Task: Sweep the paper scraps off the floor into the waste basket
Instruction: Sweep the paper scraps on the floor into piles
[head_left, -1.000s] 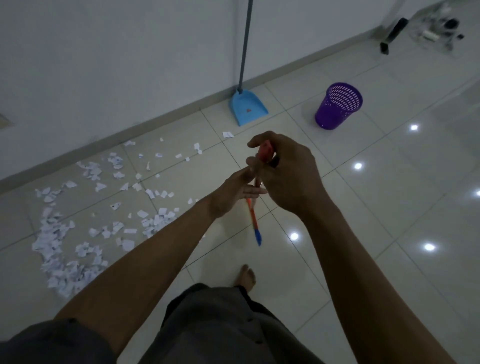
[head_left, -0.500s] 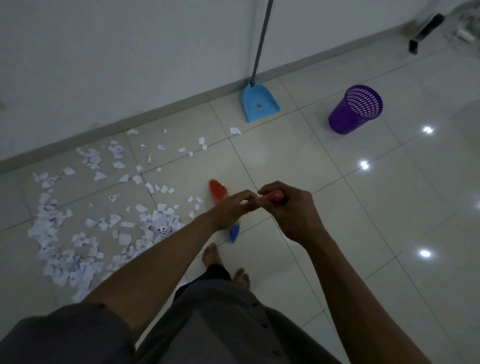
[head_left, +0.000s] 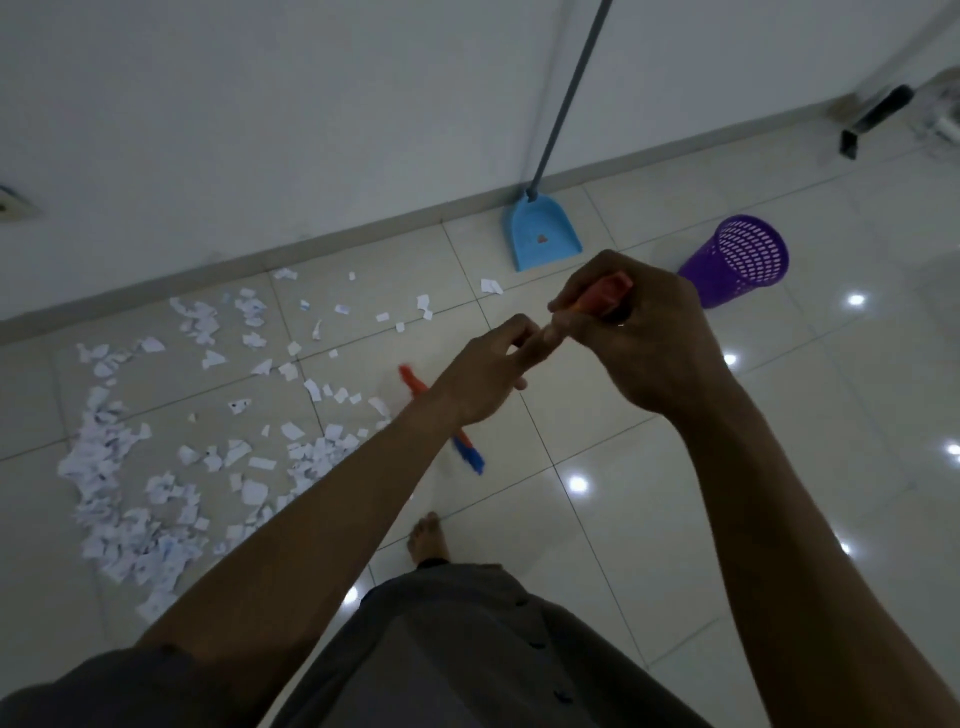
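White paper scraps (head_left: 156, 467) lie scattered over the floor tiles at the left, thickest near the lower left. I hold a broom with an orange handle: my right hand (head_left: 644, 338) grips the orange top end (head_left: 605, 293), and my left hand (head_left: 488, 374) grips the shaft just below it. The broom's orange and blue head (head_left: 467, 454) rests on the floor beside the nearest scraps. A purple mesh waste basket (head_left: 737, 260) stands upright at the right. A blue dustpan (head_left: 540, 234) with a long grey handle leans against the wall.
The white wall and its skirting run across the top. My bare foot (head_left: 428, 538) stands on the tiles below the broom head. A dark object (head_left: 872, 119) lies at the far right by the wall. Glossy tiles with light spots spread to the right.
The broom head swung from the tiles in front of my foot toward the scraps on the left. My hands shifted slightly, and the view moved closer to the wall.
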